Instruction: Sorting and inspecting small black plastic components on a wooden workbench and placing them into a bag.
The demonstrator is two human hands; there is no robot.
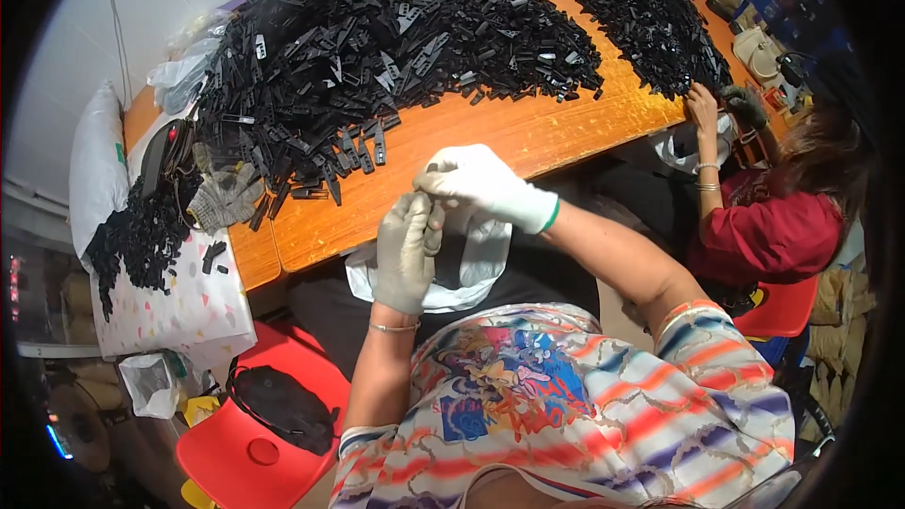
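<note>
Black plastic parts (405,28) lie in a broad heap on the desk (443,137), just beyond the gloved left hand (405,250) and right hand (481,187). The fingers of both hands are bent inward, tips meeting near the desk's front edge; I cannot tell whether they pinch a part. Just below them a white bag (483,259) gapes open. Loose parts straggle leftward to a grey knitted glove (226,193), and past it small black pieces (151,236) cover part of a patterned sheet (203,311), beside a stuffed white sack (99,155). To the right, a co-worker in a dark red top (768,236) reaches a bare hand (702,106) to a second black heap (622,9). The desk is orange, wood-grained and scuffed; a pale wall (57,66) rises at the far left, and a red stool (212,443) holding a black bag (283,405) stands nearer. Bare wood runs between the main heap and the front edge, and another bare strip parts the two heaps.
</note>
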